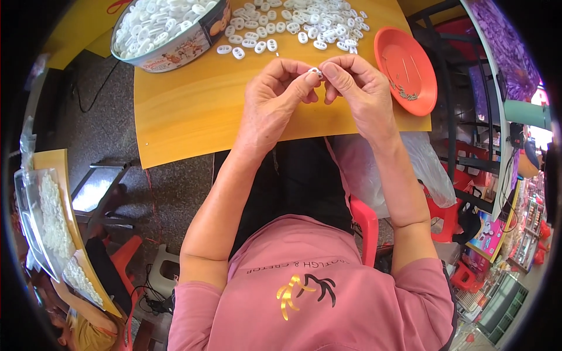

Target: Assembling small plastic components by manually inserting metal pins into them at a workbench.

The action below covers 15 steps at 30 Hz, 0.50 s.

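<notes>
My left hand (pixel 280 96) and my right hand (pixel 358 88) meet above the near part of the wooden table, fingertips almost touching. Between them they pinch a small white plastic piece (pixel 315 71), mostly covered by the thumbs and fingers. Just beyond lie many loose white oval plastic pieces (pixel 261 31) with two holes each, and a pile of smaller white parts (pixel 328 17). Beside my right hand sits an orange-red oval dish (pixel 426 76) holding small dull metal bits (pixel 404 92) and thin needle-like sticks (pixel 405 68).
A decorated tin tub (pixel 170 55) heaped with white oval pieces stands at the table's far left. Clear plastic sheeting (pixel 410 167) hangs by my right forearm. At lower left, another person (pixel 88 319) is beside a table (pixel 52 158) with a tray of white parts.
</notes>
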Motion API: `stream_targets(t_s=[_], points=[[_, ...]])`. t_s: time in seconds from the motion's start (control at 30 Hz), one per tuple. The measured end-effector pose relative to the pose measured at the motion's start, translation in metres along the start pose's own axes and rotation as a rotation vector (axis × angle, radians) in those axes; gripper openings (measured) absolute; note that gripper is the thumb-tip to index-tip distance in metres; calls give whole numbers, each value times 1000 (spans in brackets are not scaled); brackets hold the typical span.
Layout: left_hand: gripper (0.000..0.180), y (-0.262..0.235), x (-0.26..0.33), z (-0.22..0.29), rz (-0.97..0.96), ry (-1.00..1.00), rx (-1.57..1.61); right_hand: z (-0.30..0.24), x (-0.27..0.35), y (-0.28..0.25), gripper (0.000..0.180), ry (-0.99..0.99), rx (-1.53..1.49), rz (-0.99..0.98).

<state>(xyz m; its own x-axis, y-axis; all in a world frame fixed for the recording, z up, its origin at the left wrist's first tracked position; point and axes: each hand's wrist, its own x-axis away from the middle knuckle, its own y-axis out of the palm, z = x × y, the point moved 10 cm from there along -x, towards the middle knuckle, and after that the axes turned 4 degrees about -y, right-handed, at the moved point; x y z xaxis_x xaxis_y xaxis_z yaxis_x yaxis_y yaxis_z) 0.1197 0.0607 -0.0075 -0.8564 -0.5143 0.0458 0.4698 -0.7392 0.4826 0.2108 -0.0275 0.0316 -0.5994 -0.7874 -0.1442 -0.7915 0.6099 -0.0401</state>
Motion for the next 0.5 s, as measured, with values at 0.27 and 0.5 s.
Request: stream_targets(t_s=[0.27,0.5], points=[[19,0,1,-1,5,-6,-8,2,1,-3,20,5,20,37],[20,-2,0,-1,8,-6,-10,-3,1,0,19,-57,84,39]])
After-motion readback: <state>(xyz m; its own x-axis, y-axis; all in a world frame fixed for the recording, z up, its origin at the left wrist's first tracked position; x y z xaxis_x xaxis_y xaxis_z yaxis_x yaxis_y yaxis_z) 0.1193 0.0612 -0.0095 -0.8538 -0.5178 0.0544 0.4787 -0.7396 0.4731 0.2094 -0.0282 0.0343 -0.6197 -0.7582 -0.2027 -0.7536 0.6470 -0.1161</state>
